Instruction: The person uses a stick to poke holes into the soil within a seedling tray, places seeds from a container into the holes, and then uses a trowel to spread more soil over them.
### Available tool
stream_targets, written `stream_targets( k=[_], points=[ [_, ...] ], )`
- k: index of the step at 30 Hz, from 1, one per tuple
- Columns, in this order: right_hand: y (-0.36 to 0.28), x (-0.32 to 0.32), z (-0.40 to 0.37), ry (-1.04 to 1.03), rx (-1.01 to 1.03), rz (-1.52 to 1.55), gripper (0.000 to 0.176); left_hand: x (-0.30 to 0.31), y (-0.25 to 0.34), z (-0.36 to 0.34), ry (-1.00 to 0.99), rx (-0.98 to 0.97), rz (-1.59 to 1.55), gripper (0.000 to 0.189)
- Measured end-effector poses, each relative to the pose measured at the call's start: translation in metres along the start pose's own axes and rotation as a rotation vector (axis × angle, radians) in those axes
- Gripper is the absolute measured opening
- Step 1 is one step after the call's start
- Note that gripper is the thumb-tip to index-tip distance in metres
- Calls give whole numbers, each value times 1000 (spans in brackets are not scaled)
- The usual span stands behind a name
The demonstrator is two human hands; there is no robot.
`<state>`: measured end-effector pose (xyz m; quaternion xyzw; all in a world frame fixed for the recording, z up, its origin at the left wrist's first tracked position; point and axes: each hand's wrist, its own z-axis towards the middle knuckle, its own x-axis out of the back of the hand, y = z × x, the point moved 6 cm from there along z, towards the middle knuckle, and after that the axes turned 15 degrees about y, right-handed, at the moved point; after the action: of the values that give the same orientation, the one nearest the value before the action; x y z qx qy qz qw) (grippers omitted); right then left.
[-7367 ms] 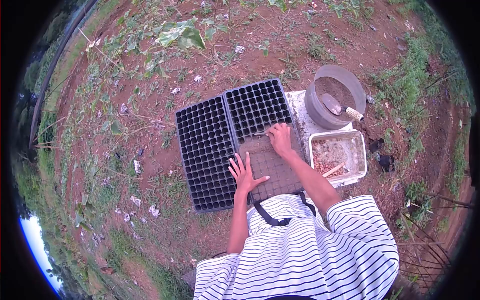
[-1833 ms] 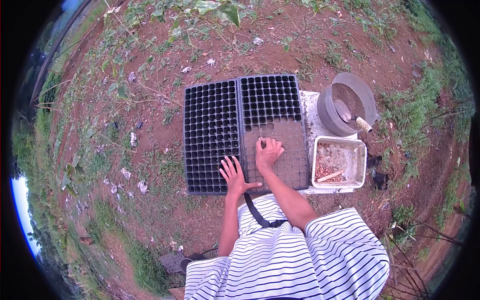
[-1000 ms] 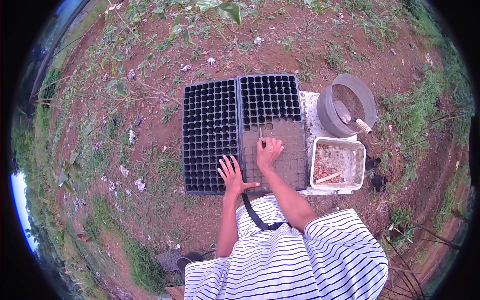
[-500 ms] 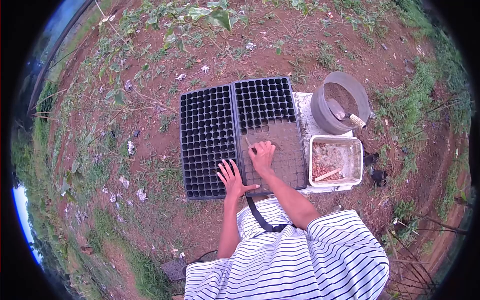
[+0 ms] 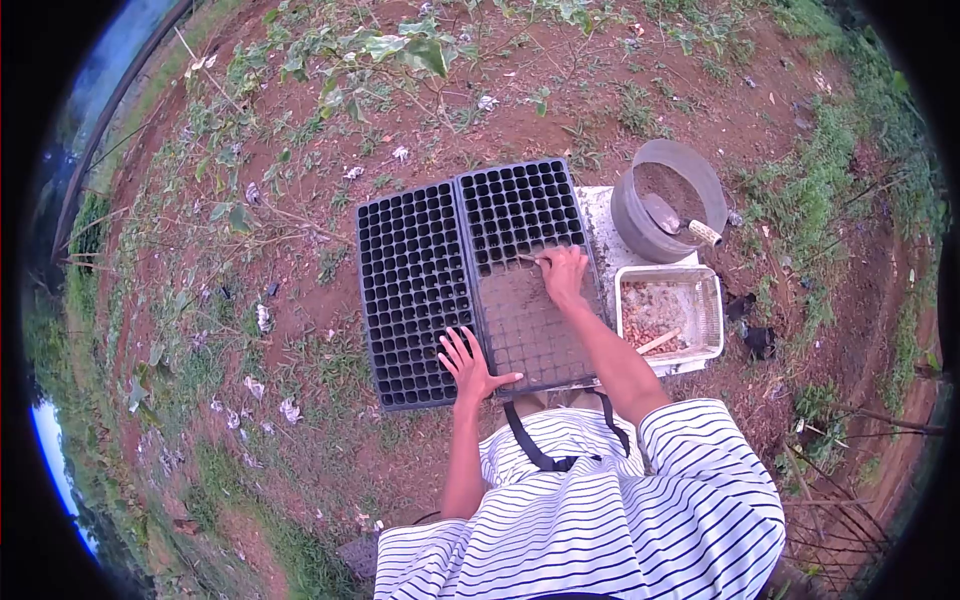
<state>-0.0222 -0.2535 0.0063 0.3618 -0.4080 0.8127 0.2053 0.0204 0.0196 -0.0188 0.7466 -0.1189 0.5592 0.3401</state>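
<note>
Two black seedling trays lie side by side. The left seedling tray [image 5: 412,290] has open dark cells, while the right seedling tray [image 5: 516,200] is covered with brown soil [image 5: 535,315] over its nearer part and has bare cells at the far end. Spread out flat, my left hand [image 5: 467,371] rests where the two trays meet near the front, thumb over the right one. My right hand [image 5: 566,275] pinches a thin stick [image 5: 527,258] at the far edge of the soil. Its fingers partly hide the stick.
Right of the trays, a round grey tub [image 5: 640,222] holds soil and a trowel [image 5: 704,232]. A cream plastic basket [image 5: 718,318] in front of it contains small reddish-brown pieces and a flat wooden strip [image 5: 660,340]. Both stand on a white board [image 5: 597,215]. Leafy plants [image 5: 400,50] grow beyond.
My right hand has moved away from me and to the right with the stick, to the soil's far edge. My left hand stays spread on the trays. The view has shifted slightly.
</note>
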Motion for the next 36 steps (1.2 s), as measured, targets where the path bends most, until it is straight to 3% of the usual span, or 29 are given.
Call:
stream_targets(
  k=[5, 10, 18, 24, 29, 36],
  points=[
    [-14, -13, 6, -101, 72, 92, 7, -2, -1, 2, 8, 5, 10, 160],
    [-20, -5, 3, -187, 271, 170, 6, 0, 1, 0, 34, 0, 11, 160],
    [-20, -11, 15, -151, 222, 199, 6, 12, 10, -14, 52, 52, -17, 157],
    [-23, -7, 13, -326, 436, 216, 7, 17, 14, -39, 108, 121, -26, 157],
    [7, 2, 9, -103, 196, 152, 8, 14, 16, -62, 89, 206, -54, 156],
    [13, 12, 5, -107, 117, 175, 8, 14, 28, -70, 85, 247, -129, 154]
  ],
)
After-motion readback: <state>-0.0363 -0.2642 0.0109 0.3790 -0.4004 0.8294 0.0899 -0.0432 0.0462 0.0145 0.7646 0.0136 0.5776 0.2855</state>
